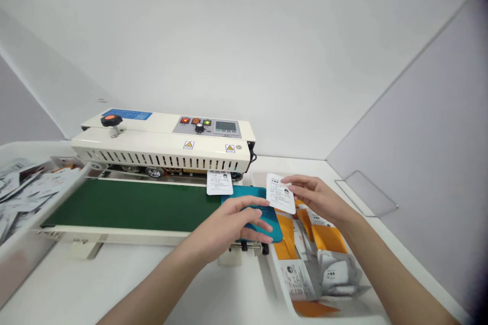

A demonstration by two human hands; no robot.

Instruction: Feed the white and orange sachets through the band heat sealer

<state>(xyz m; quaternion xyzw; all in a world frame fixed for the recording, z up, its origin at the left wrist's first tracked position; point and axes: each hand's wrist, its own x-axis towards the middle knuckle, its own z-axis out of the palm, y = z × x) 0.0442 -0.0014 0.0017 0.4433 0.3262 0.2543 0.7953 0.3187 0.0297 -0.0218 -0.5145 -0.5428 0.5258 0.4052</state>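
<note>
My right hand (pixel 319 197) pinches a small white printed sachet (pixel 280 198) at its right edge, above the right-hand bin. My left hand (pixel 231 223) is over a blue plate (pixel 249 193) with its fingers spread. Its index fingertip is close to the sachet's lower left edge; whether they touch I cannot tell. Another white printed sachet (pixel 220 184) lies at the right end of a band sealing machine (pixel 163 147), its top edge hidden under the housing. The machine's green conveyor belt (pixel 141 205) runs to the left of the plate.
A white bin (pixel 280 292) on the right holds several orange and white sachets (pixel 297 279). On the left, another bin (pixel 30 269) is heaped with sachets (pixel 23 187). A bent wire stand (pixel 366 193) is by the right wall. Pale walls enclose the white tabletop (pixel 125 284).
</note>
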